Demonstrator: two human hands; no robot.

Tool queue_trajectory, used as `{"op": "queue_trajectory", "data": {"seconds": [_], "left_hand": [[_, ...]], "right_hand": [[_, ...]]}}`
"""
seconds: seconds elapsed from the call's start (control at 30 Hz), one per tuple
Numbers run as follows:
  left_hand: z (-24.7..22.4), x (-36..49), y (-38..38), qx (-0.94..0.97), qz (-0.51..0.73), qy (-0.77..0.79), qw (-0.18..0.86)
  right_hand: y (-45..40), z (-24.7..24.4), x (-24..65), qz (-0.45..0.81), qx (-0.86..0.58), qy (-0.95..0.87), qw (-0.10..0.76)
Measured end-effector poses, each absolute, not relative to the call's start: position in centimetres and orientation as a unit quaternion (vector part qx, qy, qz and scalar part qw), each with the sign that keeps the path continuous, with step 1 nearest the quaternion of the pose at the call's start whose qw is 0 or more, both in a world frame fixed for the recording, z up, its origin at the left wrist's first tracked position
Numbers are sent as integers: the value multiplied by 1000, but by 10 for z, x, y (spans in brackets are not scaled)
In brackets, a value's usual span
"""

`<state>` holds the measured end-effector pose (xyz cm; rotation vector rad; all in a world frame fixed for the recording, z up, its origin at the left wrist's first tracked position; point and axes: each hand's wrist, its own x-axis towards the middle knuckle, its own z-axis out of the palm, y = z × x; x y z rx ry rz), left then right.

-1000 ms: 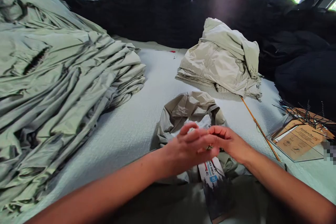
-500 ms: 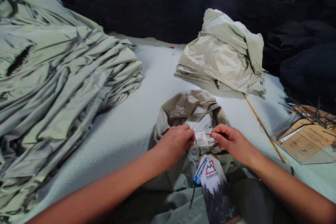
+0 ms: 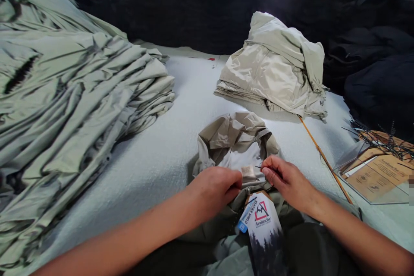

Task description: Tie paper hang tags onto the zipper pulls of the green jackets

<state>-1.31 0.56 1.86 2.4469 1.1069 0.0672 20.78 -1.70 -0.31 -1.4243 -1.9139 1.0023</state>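
The hooded garment (image 3: 237,131) is lying on the pale-covered bench (image 3: 152,159) directly in front of the person, its neck opening facing up and a small fabric label (image 3: 248,172) showing inside. The right hand (image 3: 287,181) is pinching a thin dark strand (image 3: 258,167) between thumb and forefinger beside that label, while the left hand (image 3: 215,187) is curling its fingers together at the label's other side; whether its grip is closing on anything, I cannot tell. The step in hand seems to be working the strand at the neck, and the next move would be calling for a steady left hand and a fine, aimed right pinch. The printed hang tag (image 3: 265,226) and the blue tag (image 3: 247,216) are resting just below the opening, and a folded stack of pale garments (image 3: 271,73) is sitting beyond the hood
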Motion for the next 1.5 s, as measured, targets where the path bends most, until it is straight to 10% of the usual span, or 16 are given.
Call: {"op": "queue_trajectory", "data": {"seconds": [0.97, 1.5], "left_hand": [[19, -25, 12, 881, 105, 311, 340], [23, -26, -5, 936, 48, 283, 204]], "right_hand": [[-26, 19, 221, 515, -446, -718, 143], [-25, 37, 224, 511, -321, -793, 88]]}}
